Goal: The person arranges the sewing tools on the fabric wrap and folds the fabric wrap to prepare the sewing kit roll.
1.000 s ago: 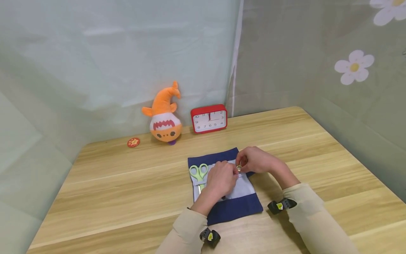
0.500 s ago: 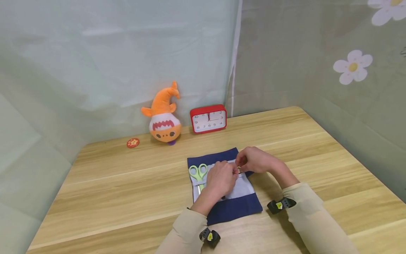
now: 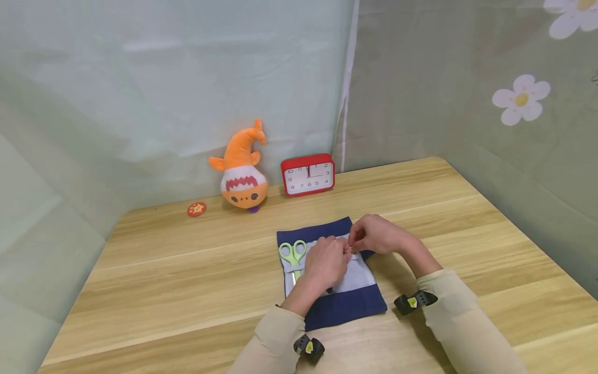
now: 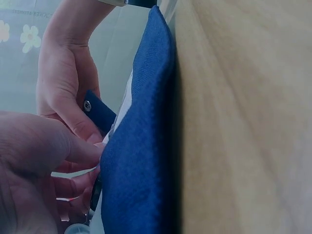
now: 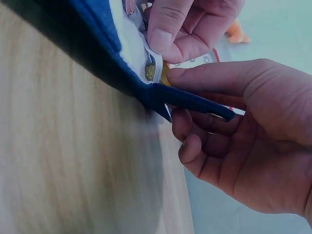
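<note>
An unfolded navy sewing-kit pouch point(image 3: 347, 309) with a pale grey lining lies on the table. Light green scissors point(image 3: 293, 255) sit under an elastic strap at its left. My left hand point(image 3: 327, 262) reaches over the lining and pinches the white elastic band point(image 5: 159, 67) near the right edge. A dimpled gold thimble point(image 5: 150, 72) shows partly behind that band, and my right hand point(image 3: 377, 235) holds its rim with the fingertips. The pouch's navy snap tab point(image 4: 100, 113) sticks up between the right thumb and fingers. In the head view, fingers mostly hide the thimble.
Behind the pouch stands a red-framed clock point(image 3: 308, 175). An orange and white plush toy point(image 3: 244, 171) leans at the wall, beside a round red badge point(image 3: 196, 209). The wooden table point(image 3: 187, 291) meets fabric walls at the back and right.
The thimble's open rim, visible at the right fingertips a second ago, has tilted and sunk nearly out of sight. Both hands keep almost the same place on the pouch.
</note>
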Demonstrator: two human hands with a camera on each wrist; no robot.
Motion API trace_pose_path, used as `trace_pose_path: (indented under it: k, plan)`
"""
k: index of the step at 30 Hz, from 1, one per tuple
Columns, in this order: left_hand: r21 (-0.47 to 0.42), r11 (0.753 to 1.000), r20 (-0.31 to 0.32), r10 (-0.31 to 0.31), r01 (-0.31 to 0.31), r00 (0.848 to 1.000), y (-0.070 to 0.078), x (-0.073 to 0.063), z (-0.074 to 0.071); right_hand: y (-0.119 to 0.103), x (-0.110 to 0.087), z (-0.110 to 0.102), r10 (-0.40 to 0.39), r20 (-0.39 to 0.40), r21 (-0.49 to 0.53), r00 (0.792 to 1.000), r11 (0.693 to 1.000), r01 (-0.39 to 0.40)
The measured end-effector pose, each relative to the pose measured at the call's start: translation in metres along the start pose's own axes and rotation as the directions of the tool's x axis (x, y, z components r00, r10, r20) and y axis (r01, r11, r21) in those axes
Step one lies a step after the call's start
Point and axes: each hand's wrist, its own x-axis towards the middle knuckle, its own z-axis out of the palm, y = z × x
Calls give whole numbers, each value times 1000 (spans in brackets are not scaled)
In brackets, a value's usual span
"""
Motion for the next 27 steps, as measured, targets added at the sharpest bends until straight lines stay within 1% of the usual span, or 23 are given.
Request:
trace_pose_path:
  k: [6, 17, 21, 27]
  plan:
    - [17, 1000, 7, -2, 2, 1000, 1, 0, 0, 0, -1, 0, -3, -5, 19, 1000, 1000, 3]
    - [78, 997, 20, -10, 8, 1000, 2, 1, 2, -1, 0, 1, 5, 7, 30, 1000, 1000, -5]
    - [93, 996, 34, -12, 9, 999, 2, 1, 3, -2, -1, 2, -7, 23, 11, 1000, 1000, 7]
    - [96, 995, 48, -3, -1, 999, 4, 0, 2, -5, -5, 3, -25, 60, -51, 998, 998, 28]
